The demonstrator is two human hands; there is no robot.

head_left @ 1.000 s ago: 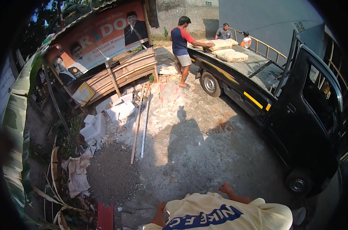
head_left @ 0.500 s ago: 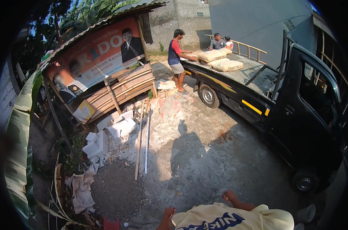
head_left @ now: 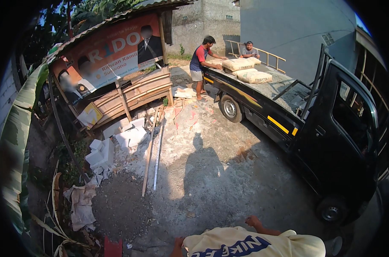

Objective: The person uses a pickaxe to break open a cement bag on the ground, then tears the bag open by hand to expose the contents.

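- Head view: the clearest change is at twelve o'clock, where the co-worker in the red-and-blue shirt now bends lower over the truck bed, head bowed, both arms out toward the sacks; a moment ago this person stood straighter.
- The sacks lie at one o'clock on the bed, two of them plain to see, one partly overlapping the other. They show no clear shift from the earlier frames, so the load seems unmoved.
- The co-worker's hands are at the near end of the upper sack; whether they grip it or only rest there, I cannot tell.
- Across the bed, a person in grey now leans with forearms forward. The figure in white and orange, visible beside them half a second ago, is out of sight.
- The wearer's right hand, at five o'clock, has loosely curled fingers in front of the pale yellow shirt; nothing shows in it, though its grip is unclear.
- The left hand, at six o'clock, sits nearer the lower edge than before, blurred and cut off; its state cannot be told.
- Both hands are well apart from the sacks, so handling currently appears to be the co-worker's.
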